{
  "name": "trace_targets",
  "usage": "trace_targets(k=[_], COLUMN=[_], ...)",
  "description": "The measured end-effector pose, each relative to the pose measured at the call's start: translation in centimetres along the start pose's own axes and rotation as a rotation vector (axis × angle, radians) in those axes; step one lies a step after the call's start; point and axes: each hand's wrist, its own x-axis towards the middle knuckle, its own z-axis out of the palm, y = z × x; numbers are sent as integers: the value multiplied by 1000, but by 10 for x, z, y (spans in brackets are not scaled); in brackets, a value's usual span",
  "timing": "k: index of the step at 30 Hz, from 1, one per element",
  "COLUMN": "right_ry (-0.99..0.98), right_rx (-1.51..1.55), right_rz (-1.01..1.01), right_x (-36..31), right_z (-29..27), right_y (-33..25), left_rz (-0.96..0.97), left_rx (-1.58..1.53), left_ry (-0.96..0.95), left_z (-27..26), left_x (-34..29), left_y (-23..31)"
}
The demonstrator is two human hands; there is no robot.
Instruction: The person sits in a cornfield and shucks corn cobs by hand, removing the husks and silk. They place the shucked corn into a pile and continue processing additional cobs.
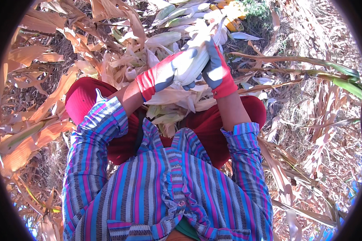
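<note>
Head view: holding a husk-covered corn ear (192,66), tilted, over loose husks (175,97), just beyond the bent knees (86,98). Pinching it from both sides between gloved left hand (165,74) and gloved right hand (216,70), with each grip closed on the husk. Near bare yellow cobs (234,25) at the far end, with a part-green stalk (347,85) off to the right.

Room above husks (163,39), long leaves (289,59) beside right hand (216,71)
</note>
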Motion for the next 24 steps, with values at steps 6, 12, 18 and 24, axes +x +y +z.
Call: trace_targets(k=[6, 12, 18, 24], right_ry=[135, 330, 265, 359], right_rx=[188, 121, -112, -570], right_rz=[-86, -240, -180, -379], right_x=[-1, 1, -3, -7], right_z=[-10, -30, -14, 15], right_y=[-42, -50, -37, -12], left_rz=[-221, 232, -37, 78], left_rx=[258, 1567, 162, 394], left_ry=[-68, 19, 50, 98], left_z=[8, 1, -7, 10], left_x=[0, -9, 5, -2], left_y=[8, -31, 14, 7])
